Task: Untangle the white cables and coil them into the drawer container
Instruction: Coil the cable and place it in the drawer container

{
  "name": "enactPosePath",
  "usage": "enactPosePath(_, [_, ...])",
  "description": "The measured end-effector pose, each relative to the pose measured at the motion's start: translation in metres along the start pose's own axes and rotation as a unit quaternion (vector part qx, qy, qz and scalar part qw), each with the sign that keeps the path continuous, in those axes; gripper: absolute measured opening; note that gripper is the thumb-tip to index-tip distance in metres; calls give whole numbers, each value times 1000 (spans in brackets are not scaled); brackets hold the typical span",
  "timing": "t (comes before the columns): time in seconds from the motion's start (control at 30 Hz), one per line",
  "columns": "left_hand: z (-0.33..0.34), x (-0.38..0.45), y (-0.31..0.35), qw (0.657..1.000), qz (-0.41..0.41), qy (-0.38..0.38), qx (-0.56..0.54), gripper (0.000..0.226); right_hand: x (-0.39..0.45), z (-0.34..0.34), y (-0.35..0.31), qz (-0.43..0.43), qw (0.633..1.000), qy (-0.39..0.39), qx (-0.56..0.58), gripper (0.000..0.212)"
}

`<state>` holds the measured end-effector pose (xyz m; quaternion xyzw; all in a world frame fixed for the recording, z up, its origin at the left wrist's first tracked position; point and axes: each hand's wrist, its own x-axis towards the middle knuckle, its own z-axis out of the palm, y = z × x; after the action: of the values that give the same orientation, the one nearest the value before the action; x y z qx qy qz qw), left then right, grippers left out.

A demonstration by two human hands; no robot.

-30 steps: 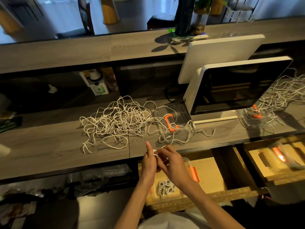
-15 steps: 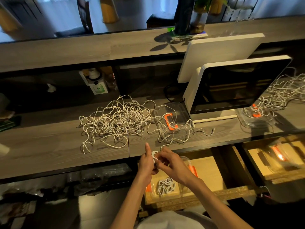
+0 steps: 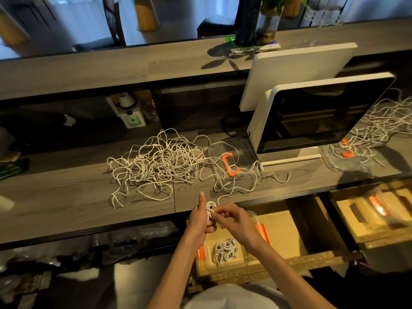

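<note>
A big tangle of white cables (image 3: pixel 160 161) lies on the grey wooden counter (image 3: pixel 66 201). At the counter's front edge my left hand (image 3: pixel 201 221) holds a small white cable coil (image 3: pixel 210 207) wound round its fingers, one finger pointing up. My right hand (image 3: pixel 236 221) pinches the cable's loose strand beside the coil; that strand runs up to the tangle. Below my hands, a clear container with orange clips (image 3: pixel 223 255) sits in the open drawer (image 3: pixel 285 237) with coiled white cables (image 3: pixel 225 252) inside.
A clear lid with an orange handle (image 3: pixel 231 161) lies under cables right of the tangle. A white monitor (image 3: pixel 316 114) stands at the right. Beyond it are another cable tangle (image 3: pixel 379 128) and a clear lid. A second open drawer (image 3: pixel 379 215) is at far right.
My hands have stayed at the counter's front edge; the right hand has moved a little round the coil on my left fingers. The tangle has not moved.
</note>
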<state>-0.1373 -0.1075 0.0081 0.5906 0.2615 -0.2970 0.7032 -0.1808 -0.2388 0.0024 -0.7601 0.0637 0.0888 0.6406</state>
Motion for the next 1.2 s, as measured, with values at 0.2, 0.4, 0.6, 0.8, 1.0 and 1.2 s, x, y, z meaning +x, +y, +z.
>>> enactPosePath(0.2, [0, 9, -6, 1000, 0, 19, -2, 74, 1, 6, 1, -42, 998, 27, -46, 12])
enactPosePath(0.4, [1, 10, -5, 1000, 13, 14, 10, 79, 3, 2, 1, -23, 999, 3, -22, 9])
enactPosePath(0.6, [4, 8, -3, 1000, 10, 24, 16, 71, 0, 0, -5, 2, 999, -34, 37, 10])
enactPosePath(0.8, [4, 7, -5, 1000, -16, 8, 4, 63, 2, -15, -9, -2, 994, -105, -17, 12])
enactPosePath(1.0, [0, 6, -11, 996, -80, -12, -37, 55, 6, -25, -14, -38, 976, -167, -135, 14])
enactPosePath(1.2, [-3, 11, -11, 993, -87, -29, -76, 53, -1, -24, -7, -7, 998, -60, -3, 20])
